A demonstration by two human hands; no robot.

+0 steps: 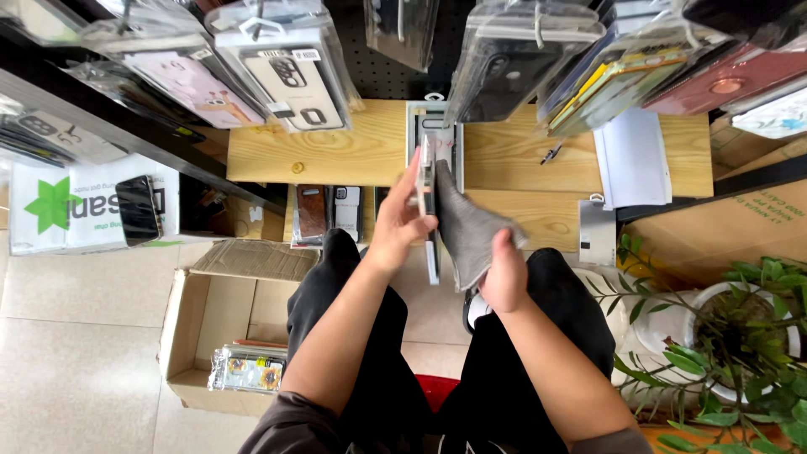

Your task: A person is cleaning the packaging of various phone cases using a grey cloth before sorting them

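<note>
Two hands: both busy over the lap, between the knees and the near edge of the shelf.
Case: a slim packaged phone case (429, 197), held upright and edge-on, in the middle of the view, just above the lap.
Left hand: left hand (397, 225) grips the case from the left, fingers stretched up along its side, thumb behind.
Cloth: a grey cloth (464, 225) lies against the right face of the case and hangs down toward the lap.
Right hand: right hand (504, 271) is closed on the lower part of the cloth, pressing it to the case.
Shelf: a pale wooden shelf (336, 151) just beyond the hands, with a pen (551, 154) and white papers (632, 157) on its right part.
Hanging stock: packaged cases (290, 71) hang from hooks at the far side, above the shelf.
Box: an open cardboard box (220, 315) on the tiled floor at near left, holding a packet (248, 368).
Plant: a potted plant (740, 328) at near right.
</note>
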